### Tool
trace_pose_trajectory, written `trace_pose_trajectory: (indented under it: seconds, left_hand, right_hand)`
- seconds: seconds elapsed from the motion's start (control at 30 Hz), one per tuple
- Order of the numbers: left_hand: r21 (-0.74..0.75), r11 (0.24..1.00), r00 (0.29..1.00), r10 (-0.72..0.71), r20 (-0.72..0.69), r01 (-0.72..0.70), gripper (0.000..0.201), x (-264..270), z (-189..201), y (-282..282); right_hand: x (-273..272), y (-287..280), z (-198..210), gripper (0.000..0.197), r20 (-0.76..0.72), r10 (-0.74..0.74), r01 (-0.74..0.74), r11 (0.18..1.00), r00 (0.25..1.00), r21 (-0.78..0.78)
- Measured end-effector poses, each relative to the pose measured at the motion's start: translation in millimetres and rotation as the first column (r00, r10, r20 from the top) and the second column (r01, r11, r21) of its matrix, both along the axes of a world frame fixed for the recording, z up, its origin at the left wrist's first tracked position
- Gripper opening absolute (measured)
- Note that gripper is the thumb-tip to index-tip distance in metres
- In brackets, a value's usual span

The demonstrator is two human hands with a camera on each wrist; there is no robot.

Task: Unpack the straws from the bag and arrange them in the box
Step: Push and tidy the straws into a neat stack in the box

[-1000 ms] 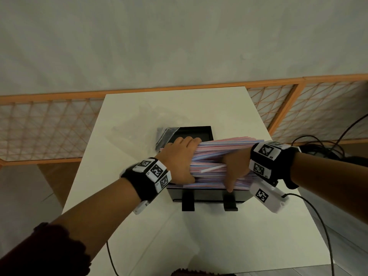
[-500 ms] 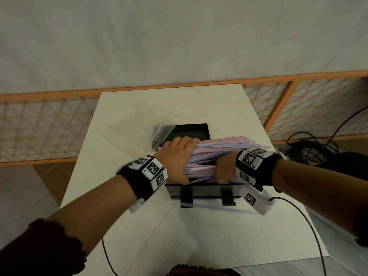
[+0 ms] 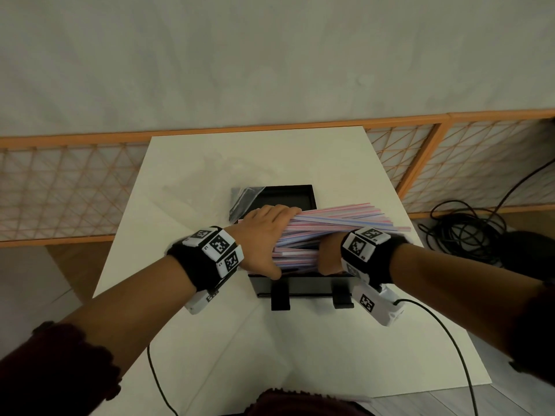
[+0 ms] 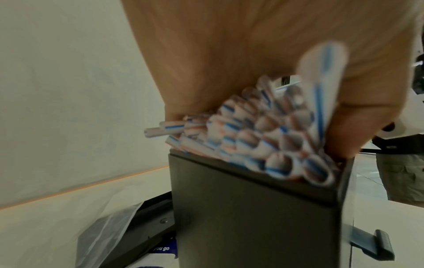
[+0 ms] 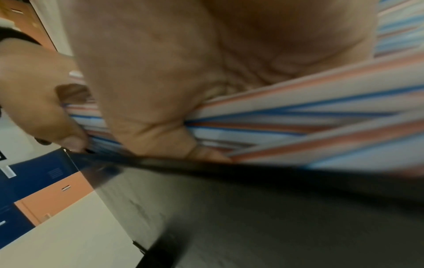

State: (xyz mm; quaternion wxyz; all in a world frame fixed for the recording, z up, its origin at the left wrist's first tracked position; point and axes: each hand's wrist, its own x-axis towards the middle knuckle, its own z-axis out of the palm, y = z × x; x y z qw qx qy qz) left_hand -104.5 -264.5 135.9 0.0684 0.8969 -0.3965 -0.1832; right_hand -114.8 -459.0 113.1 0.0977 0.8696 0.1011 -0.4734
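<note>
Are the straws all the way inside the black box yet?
Not yet. The straws are tilted: their left ends sit at the black box rim, while their right ends stick out past it. The left hand and right hand both grip them.

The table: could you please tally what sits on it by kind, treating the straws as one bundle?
Straw bundle: 1, gripped by the left hand and the right hand
Black box: 1
Black lid: 1
Clear plastic bag: 1
Total: 4
</note>
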Motion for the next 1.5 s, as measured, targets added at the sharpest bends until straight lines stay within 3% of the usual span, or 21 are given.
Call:
trace_pose_trajectory:
  seconds: [0.07, 0.1, 0.13, 0.17, 0.2, 0.23, 0.33, 0.43, 0.53, 0.6, 0.7, 0.83, 0.97, 1.07, 1.3, 1.37, 1.5]
  left_hand:
    - [0.015, 1.000, 1.000, 0.003, -0.027, -0.002, 0.118, 0, 3, -1]
    - [0.017, 1.000, 0.999, 0.010, -0.045, -0.009, 0.119, 1, 5, -2]
    - [0.014, 1.000, 0.998, 0.022, -0.064, -0.021, 0.122, 1, 6, -3]
    - [0.004, 0.999, 0.996, 0.035, -0.077, -0.034, 0.123, 1, 7, -5]
    - [-0.012, 0.999, 0.996, 0.045, -0.077, -0.046, 0.122, 1, 7, -7]
    - [-0.024, 0.998, 0.997, 0.049, -0.061, -0.051, 0.119, 1, 6, -9]
    - [-0.006, 1.000, 0.999, 0.030, 0.016, -0.030, 0.110, 2, -1, -12]
    - [0.028, 1.000, 0.997, 0.006, 0.077, -0.008, 0.108, 4, -6, -12]
    - [0.044, 0.999, 0.993, -0.008, 0.117, 0.002, 0.104, 5, -10, -10]
    - [0.031, 0.999, 0.991, -0.009, 0.131, 0.004, 0.100, 4, -13, -9]
    - [-0.004, 1.000, 0.996, 0.022, 0.089, -0.021, 0.098, 4, -11, -10]
    - [0.013, 0.999, 0.995, 0.046, 0.089, -0.047, 0.107, -2, -4, -19]
    - [0.071, 0.997, 0.991, 0.014, 0.134, -0.023, 0.127, -3, -1, -19]
    - [0.130, 0.991, 0.986, -0.033, 0.162, 0.012, 0.129, 2, -3, -20]
    - [0.151, 0.988, 0.991, -0.032, 0.128, 0.012, 0.113, 12, -4, -16]
    - [0.132, 0.991, 0.990, -0.033, 0.140, 0.015, 0.104, 14, -5, -15]
    - [0.093, 0.995, 0.986, -0.033, 0.162, 0.018, 0.099, 17, -8, -11]
  right_hand:
    - [11, -18, -44, 0.079, 0.250, 0.162, -0.184, 0.981, 0.955, 0.066]
    - [22, -26, -66, 0.078, 0.177, 0.156, -0.165, 0.986, 0.972, 0.034]
    - [28, -18, -67, 0.064, 0.059, 0.123, -0.120, 0.991, 0.991, -0.053]
    - [22, -3, -45, 0.044, 0.037, 0.065, -0.061, 0.993, 0.997, -0.102]
    - [18, -3, -53, 0.030, 0.119, 0.069, -0.052, 0.989, 0.990, -0.142]
    - [7, 8, -28, 0.024, 0.120, 0.052, -0.034, 0.989, 0.991, -0.147]
    - [-4, 10, -16, 0.020, 0.190, 0.083, -0.077, 0.996, 0.978, -0.040]
    - [-5, 0, -19, 0.028, 0.255, 0.080, -0.085, 0.996, 0.964, 0.011]
    - [-13, -4, 2, 0.018, 0.309, -0.014, -0.001, 0.999, 0.951, 0.048]
    - [-18, -5, 21, 0.035, 0.276, -0.086, 0.061, 0.994, 0.957, 0.096]
    - [-26, -9, 29, 0.039, 0.333, -0.081, 0.057, 0.995, 0.939, 0.079]
    - [-29, -4, 18, 0.040, 0.348, -0.133, 0.106, 0.990, 0.928, 0.095]
    - [-28, 8, 10, 0.056, 0.394, -0.213, 0.175, 0.976, 0.894, 0.132]
    - [-33, 13, 11, 0.048, 0.419, -0.246, 0.221, 0.969, 0.874, 0.108]
    - [-46, 0, 43, 0.012, 0.379, -0.179, 0.103, 0.972, 0.908, 0.213]
    - [-55, -3, 51, 0.010, 0.415, -0.134, 0.040, 0.973, 0.900, 0.226]
    - [-66, -4, 65, 0.023, 0.509, -0.043, -0.064, 0.980, 0.860, 0.191]
